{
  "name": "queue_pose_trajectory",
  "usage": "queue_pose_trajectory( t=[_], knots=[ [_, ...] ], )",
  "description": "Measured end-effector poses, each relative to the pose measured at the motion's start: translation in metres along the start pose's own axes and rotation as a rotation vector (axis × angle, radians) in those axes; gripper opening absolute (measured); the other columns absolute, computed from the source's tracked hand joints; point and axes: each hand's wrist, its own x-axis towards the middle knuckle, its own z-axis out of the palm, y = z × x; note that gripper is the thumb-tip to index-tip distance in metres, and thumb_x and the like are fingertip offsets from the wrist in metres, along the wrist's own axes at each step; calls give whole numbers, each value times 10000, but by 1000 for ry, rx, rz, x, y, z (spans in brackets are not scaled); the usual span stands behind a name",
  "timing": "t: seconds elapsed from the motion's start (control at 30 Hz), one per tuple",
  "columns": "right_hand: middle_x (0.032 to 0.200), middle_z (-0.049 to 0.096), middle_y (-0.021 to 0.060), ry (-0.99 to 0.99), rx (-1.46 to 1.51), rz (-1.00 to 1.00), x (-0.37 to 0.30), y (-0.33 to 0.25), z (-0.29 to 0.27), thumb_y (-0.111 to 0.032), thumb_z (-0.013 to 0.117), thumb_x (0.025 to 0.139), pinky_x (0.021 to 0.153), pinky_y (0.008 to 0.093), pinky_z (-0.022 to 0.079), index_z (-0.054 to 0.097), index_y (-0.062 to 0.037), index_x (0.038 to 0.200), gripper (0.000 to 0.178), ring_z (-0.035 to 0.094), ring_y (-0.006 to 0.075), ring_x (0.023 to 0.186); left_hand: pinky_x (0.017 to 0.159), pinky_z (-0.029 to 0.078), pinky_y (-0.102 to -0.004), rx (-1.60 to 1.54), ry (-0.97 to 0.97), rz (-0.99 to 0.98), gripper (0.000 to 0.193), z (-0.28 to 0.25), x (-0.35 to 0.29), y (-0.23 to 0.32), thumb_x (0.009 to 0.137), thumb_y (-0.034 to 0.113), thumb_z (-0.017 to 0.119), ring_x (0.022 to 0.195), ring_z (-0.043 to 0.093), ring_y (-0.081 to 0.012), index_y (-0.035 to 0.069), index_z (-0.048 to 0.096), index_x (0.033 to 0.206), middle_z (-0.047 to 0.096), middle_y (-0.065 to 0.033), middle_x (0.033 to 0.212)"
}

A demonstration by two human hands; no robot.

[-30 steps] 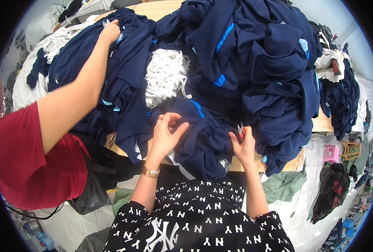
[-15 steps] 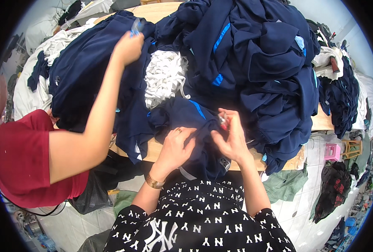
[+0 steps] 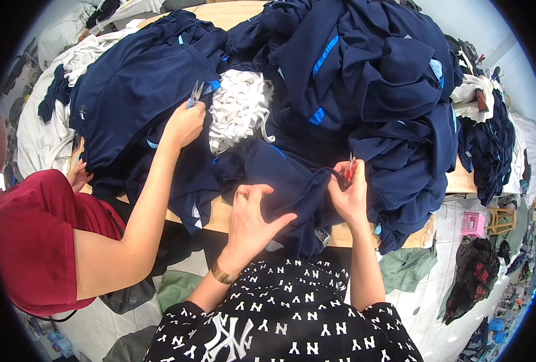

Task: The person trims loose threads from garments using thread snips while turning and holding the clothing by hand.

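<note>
A navy garment [image 3: 271, 175] with a bright blue strip lies over the table edge in front of me. My left hand [image 3: 253, 220] is open over its near part, thumb and fingers spread apart, with nothing between them. On the garment's right side, my right hand [image 3: 349, 196] is closed around small red-handled thread snips [image 3: 351, 166]. A fold of the navy cloth also runs up to its thumb and fingers. The snips' tips point up and away from me. Behind the garment sits a heap of white fabric strips [image 3: 239, 111].
To the left, a co-worker in a red top [image 3: 38, 241] holds blue-handled snips [image 3: 196, 95] over another navy pile [image 3: 141, 84]. A large navy heap [image 3: 376, 78] covers the table's right side. A pink stool [image 3: 472, 224] and dark cloth [image 3: 473, 277] are on the floor at right.
My left hand has opened and come off the cloth. My right hand has moved slightly right, drawing a fold with it. The co-worker's snips hand has come down toward me.
</note>
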Motion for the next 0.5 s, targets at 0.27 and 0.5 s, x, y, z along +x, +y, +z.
queue_pose_trajectory(
  t=[0.27, 0.5],
  knots=[
    [738, 503, 17, 55, 14, -25, -2, 6, 1, 31, 611, 785, 588, 215, 409, 415, -19, 908, 238, 457, 74, 629, 615, 440, -220, -326, -222, -363, 178, -1, -13, -30, 861, 149, 652, 670, 552, -79, -13, 586, 896, 589, -16, 734],
    [843, 515, 78, 128, -93, -297, -19, -5, 0, 81, 620, 768, 565, 222, 370, 375, -33, 863, 287, 409, 105, 608, 726, 481, -224, -1519, -193, -419, 130, -23, 34, -50, 979, 179, 483, 775, 587, -78, 54, 517, 991, 602, 2, 868]
  ],
)
